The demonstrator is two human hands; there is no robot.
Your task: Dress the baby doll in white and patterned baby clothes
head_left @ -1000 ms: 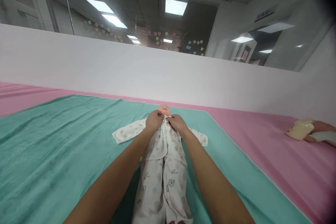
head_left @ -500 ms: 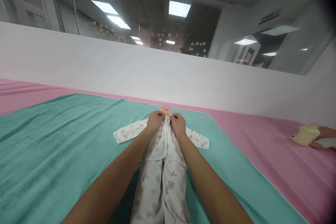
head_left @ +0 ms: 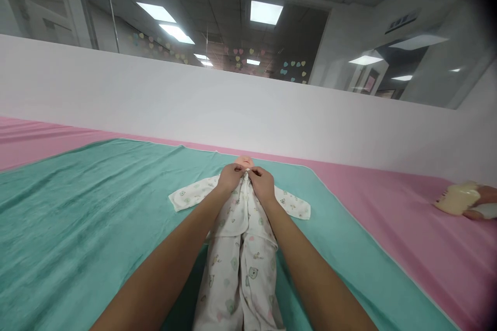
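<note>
A baby doll (head_left: 245,161) lies on its back on a teal blanket (head_left: 116,207), its head at the far end. It wears a white printed baby shirt (head_left: 233,220) with the sleeves spread to both sides, and matching trousers (head_left: 223,274). My left hand (head_left: 230,177) pinches the shirt's left front edge at the collar. My right hand (head_left: 262,183) pinches the other front edge just beside it, the fingertips almost meeting below the doll's chin. The fastening between the fingers is too small to make out.
Pink cloth (head_left: 388,201) shows beyond the blanket's edges. At the far right lies a cream-coloured object (head_left: 458,198) with a skin-toned doll-like part (head_left: 487,195) next to it. A white low wall (head_left: 194,103) with glass above stands behind.
My right hand has shifted slightly left, bringing its fingertips closer to those of my left hand at the collar. The view has moved very slightly.
</note>
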